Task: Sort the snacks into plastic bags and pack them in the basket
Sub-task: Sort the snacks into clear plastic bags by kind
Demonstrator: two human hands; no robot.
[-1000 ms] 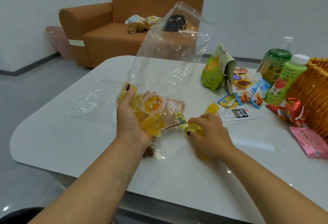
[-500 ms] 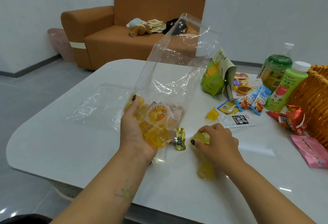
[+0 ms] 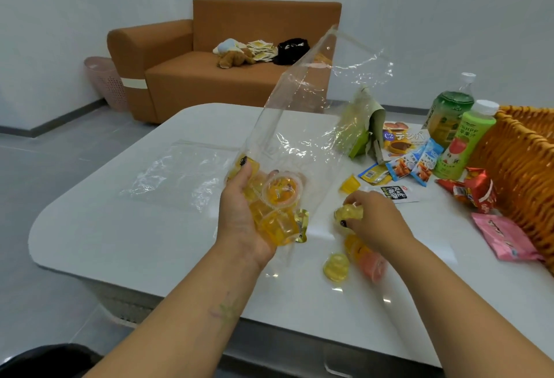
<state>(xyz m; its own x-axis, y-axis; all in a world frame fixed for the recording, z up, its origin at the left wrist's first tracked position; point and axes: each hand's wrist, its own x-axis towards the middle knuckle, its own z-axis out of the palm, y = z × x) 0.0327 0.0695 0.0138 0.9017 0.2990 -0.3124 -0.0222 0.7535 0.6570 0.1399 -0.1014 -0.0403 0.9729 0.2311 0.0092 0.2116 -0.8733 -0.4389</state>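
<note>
My left hand (image 3: 239,212) grips the bottom of a clear plastic bag (image 3: 302,125) that stands up from the white table (image 3: 150,242). Several yellow jelly cups (image 3: 275,212) sit inside the bag against my palm. My right hand (image 3: 371,218) holds a yellow jelly cup (image 3: 349,212) just right of the bag. Loose on the table below it lie a yellow cup (image 3: 335,266), an orange cup (image 3: 353,247) and a pink cup (image 3: 374,266). One more yellow cup (image 3: 349,184) stands farther back. The wicker basket (image 3: 524,161) is at the right edge.
A second clear bag (image 3: 180,173) lies flat on the left. Snack packets (image 3: 404,164), a green pouch (image 3: 359,131), two bottles (image 3: 458,137), a red packet (image 3: 473,190) and a pink packet (image 3: 506,239) crowd the right side. An orange sofa (image 3: 224,62) stands behind the table.
My right hand has lifted a jelly cup off the table, uncovering the loose cups beneath it. The bag in my left hand has leaned to the right. The view has pulled back.
</note>
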